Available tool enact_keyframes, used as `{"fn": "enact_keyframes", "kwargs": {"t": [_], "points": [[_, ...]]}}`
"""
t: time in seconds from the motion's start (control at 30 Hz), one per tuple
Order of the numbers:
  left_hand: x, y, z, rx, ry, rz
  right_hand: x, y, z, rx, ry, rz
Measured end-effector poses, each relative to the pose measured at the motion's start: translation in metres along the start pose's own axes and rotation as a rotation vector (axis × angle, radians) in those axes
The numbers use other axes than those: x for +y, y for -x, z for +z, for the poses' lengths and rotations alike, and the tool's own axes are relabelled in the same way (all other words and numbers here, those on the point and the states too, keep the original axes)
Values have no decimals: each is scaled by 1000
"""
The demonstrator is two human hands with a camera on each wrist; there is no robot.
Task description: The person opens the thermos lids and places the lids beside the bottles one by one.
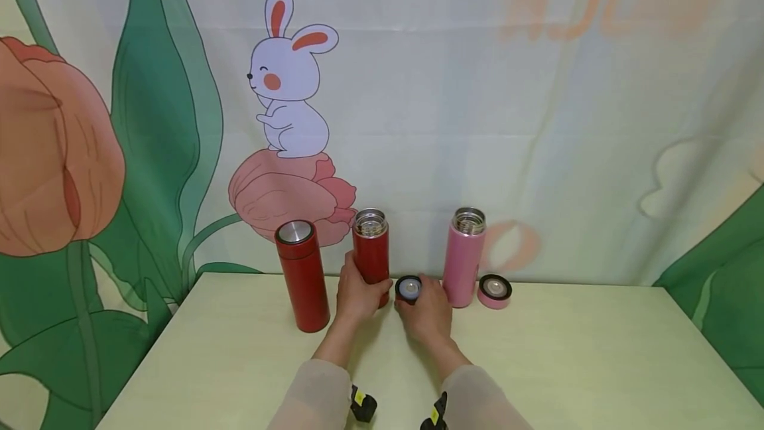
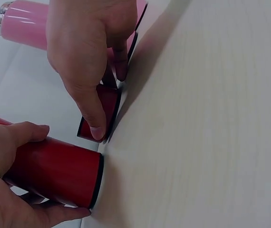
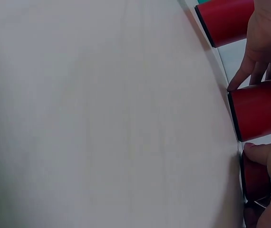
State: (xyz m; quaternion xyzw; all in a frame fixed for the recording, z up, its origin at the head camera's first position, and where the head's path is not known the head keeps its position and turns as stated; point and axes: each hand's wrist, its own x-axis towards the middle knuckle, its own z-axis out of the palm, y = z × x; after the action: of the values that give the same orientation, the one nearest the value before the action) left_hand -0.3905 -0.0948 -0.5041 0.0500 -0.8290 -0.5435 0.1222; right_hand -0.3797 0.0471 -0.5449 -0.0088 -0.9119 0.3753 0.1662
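Observation:
My left hand [image 1: 357,294] grips the lower body of an uncapped red thermos bottle [image 1: 371,251], its steel mouth showing at the top. It stands upright on the table, and in the left wrist view the thumb and fingers wrap round the red body [image 2: 64,171]. Just to the right, my right hand [image 1: 428,314] pinches a red bottle lid [image 1: 408,288] by its sides. The lid rests on the table with its inner side up. Close beyond that hand stands an uncapped pink thermos bottle [image 1: 464,264].
A pink lid [image 1: 494,292] lies inner side up, right of the pink bottle. Left of my left hand stands a capped red thermos bottle [image 1: 303,284]. The pale table [image 1: 597,350] ends at a printed cloth backdrop [image 1: 418,118] right behind the bottles.

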Motion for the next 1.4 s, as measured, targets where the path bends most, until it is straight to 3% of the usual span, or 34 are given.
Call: {"fn": "enact_keyframes", "kwargs": {"t": [0.27,0.4,0.6,0.8,1.0,1.13,1.4], "points": [[3,1,-2,-1,-4,-11,-4,0,0,-27,33,-11],[1,3,-3,1,-15,-31,-3,1,-3,-83,49,-30],[2,14,-10,-23,-45,-52,-6,8,-16,-191,32,-47],[4,34,-21,-77,-134,-36,-8,20,-34,-272,15,-2],[8,60,-37,-165,-219,8,-15,31,-46,-283,-70,14],[10,76,-54,-202,-253,31,-23,38,-49,-322,-138,-25],[5,95,-89,-185,-222,19,-45,53,-43,-456,-446,-103]]}}
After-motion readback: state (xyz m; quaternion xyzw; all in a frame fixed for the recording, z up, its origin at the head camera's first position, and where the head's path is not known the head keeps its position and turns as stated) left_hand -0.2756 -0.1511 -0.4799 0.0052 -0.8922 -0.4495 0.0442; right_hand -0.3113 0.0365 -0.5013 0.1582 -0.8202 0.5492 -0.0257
